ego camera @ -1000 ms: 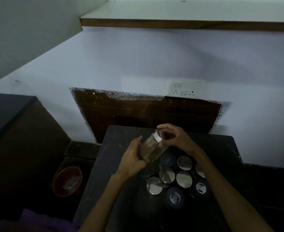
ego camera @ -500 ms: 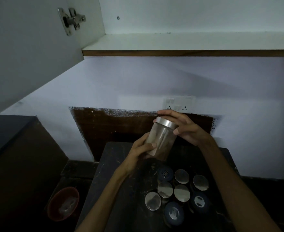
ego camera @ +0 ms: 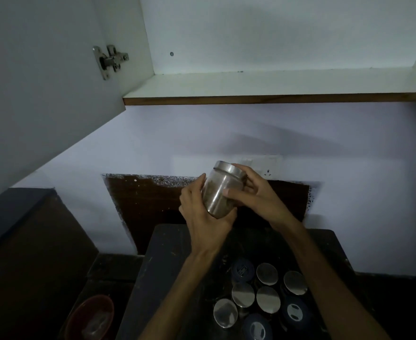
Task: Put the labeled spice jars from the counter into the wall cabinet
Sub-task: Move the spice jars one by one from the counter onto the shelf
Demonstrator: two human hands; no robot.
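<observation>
A glass spice jar (ego camera: 220, 192) with a steel lid is held in the air in front of the wall, tilted to the left. My left hand (ego camera: 202, 217) cups its base and left side. My right hand (ego camera: 253, 192) grips its upper right side, thumb across the front. Several more jars (ego camera: 263, 298) with steel or dark blue lids stand clustered on the dark counter (ego camera: 167, 266) below. Above, the white wall cabinet's bare shelf (ego camera: 263, 84) stands open.
The cabinet door (ego camera: 42, 82) hangs open at the upper left, its hinge (ego camera: 108, 61) showing. A reddish bowl (ego camera: 89, 317) sits low at the left beside the counter. A wall socket plate (ego camera: 270, 163) lies behind my hands. A dark cupboard (ego camera: 18, 241) fills the left.
Both hands have lifted the jar up off the counter toward the cabinet. My right hand shifted from the lid to the jar's side. The view has tilted upward, showing the shelf.
</observation>
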